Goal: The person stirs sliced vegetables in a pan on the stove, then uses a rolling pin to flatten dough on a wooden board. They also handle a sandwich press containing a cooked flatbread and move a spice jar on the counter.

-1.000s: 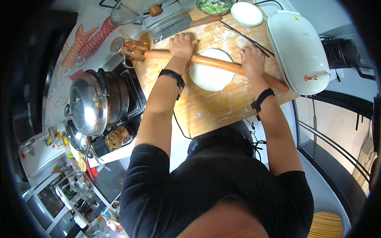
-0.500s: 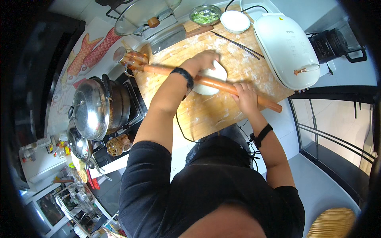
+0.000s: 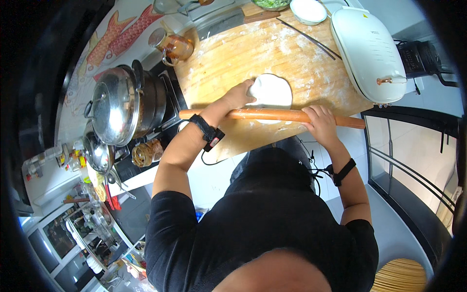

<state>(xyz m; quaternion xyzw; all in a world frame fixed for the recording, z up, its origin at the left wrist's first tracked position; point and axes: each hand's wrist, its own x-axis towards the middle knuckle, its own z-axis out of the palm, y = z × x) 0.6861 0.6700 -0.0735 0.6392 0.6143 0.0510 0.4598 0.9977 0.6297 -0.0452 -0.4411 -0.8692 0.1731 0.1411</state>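
A flat white sheet of dough [image 3: 272, 91] lies on the floured wooden board [image 3: 219, 58]. My left hand [image 3: 239, 95] holds the dough's left edge, with thumb and fingers closed on it. A long wooden rolling pin [image 3: 267, 114] crosses the dough's near part, and a strip of dough shows on its near side. My left wrist passes over the pin. My right hand [image 3: 321, 124] is wrapped round the pin, right of the dough.
At the board's far left stand a glass jug [image 3: 177, 47] and a cleaver [image 3: 221, 27]. Dark chopsticks [image 3: 311, 39], a white bowl [image 3: 309, 12] and a bowl of chopped greens [image 3: 271, 4] are at the back. A white electric griddle [image 3: 367, 53] borders the right; a lidded steamer pot [image 3: 116, 107] sits left.
The rolling pin has come toward me and lies more level. My left hand has moved from the top of the dough to its left edge. My right hand stays on the pin.
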